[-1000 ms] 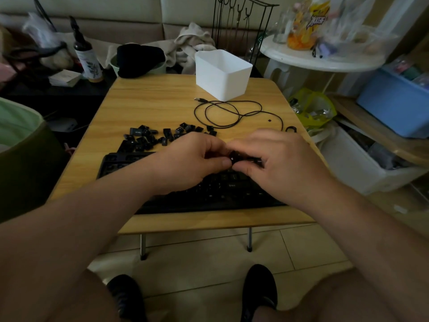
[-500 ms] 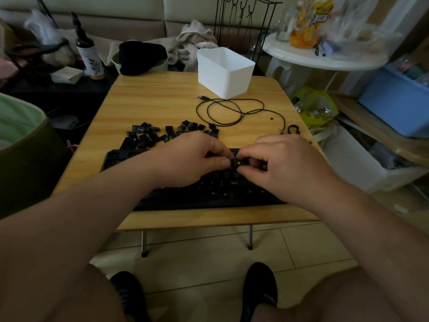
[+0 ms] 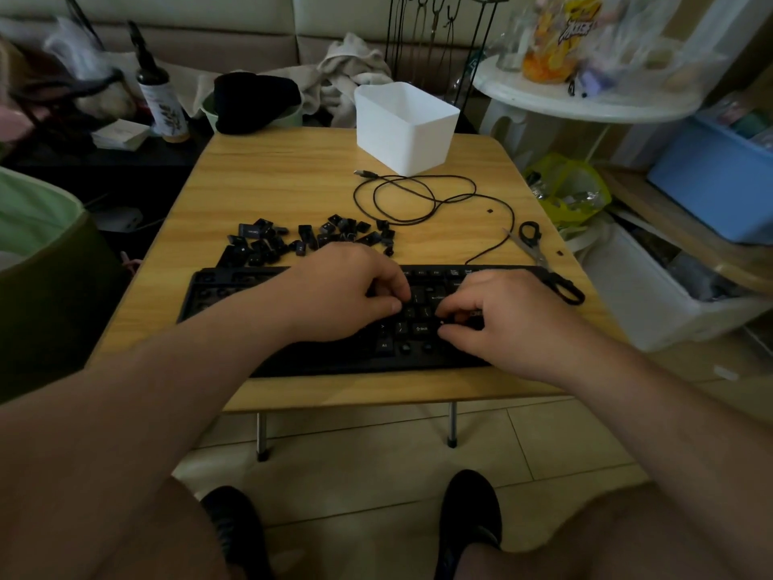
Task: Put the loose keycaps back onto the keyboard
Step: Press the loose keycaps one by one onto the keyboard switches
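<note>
- Two hands work over the right half of the keyboard (image 3: 234,286). The right hand (image 3: 514,320) has its fingers curled down onto the keys near the Shift row; its grip looks pinched on something small and dark, probably a keycap, but the cap itself is too hidden to confirm.
- Left hand (image 3: 347,290): fingers bent, tips resting on the key rows just beside the right hand. Whether this grip holds a cap, I cannot tell.
- Loose keycaps (image 3: 293,240): a scattered heap on the worktop (image 3: 272,177), just beyond the keyboard's far edge and mostly toward its left.
- Handling judgement: caps are light, rigid plastic, smooth-topped, easy to fumble. Best taken by two opposite side walls between thumb and forefinger, legend up, then pressed straight down on the stem. Off-axis force could bend the stem or clips.
- The keyboard's left section appears bare of caps; much of the task remains.
- Further out: coiled black cable (image 3: 418,194), scissors (image 3: 539,253) at the keyboard's right corner, white bin (image 3: 403,131) at the far edge.
</note>
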A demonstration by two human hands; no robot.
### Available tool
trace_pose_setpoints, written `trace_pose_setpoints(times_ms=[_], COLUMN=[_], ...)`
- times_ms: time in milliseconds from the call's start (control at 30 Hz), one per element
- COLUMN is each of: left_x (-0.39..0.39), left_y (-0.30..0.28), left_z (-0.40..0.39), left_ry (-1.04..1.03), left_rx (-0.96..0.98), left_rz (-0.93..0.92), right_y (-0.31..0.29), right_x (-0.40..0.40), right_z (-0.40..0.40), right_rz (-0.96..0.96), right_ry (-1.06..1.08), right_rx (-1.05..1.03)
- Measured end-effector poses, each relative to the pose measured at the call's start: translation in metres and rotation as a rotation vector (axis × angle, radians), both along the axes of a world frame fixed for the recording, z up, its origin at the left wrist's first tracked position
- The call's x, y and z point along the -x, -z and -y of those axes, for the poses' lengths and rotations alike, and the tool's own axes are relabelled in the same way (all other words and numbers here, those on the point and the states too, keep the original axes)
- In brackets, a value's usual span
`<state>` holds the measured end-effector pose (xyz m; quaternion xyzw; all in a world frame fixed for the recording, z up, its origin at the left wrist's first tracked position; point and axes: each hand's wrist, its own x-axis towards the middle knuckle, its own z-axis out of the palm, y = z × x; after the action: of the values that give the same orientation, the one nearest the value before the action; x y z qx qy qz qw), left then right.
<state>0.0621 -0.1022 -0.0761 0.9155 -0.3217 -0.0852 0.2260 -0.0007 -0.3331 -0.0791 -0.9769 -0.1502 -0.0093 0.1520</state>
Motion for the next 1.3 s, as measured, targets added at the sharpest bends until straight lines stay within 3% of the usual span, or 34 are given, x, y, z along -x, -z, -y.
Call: trace_pose_setpoints(times_ms=[500,800,1300], left_x=[0.0,0.007,0.01], left_y=[0.004,0.007,0.01], left_z=[0.001,0.01,0.016], left_ry=[0.04,0.09,0.054], left_rx=[0.019,-0.005,-0.008], left_rz=[0.014,0.014,0.02], right_y=[0.0,-0.002,-0.005], right_x=[0.007,0.007,0.002], right_z=[-0.012,-0.014,-0.02], right_rz=[-0.011,-0.074,-0.125], right_ry=[-0.141,-0.025,0.011], right_rx=[0.079,-0.04,0.039])
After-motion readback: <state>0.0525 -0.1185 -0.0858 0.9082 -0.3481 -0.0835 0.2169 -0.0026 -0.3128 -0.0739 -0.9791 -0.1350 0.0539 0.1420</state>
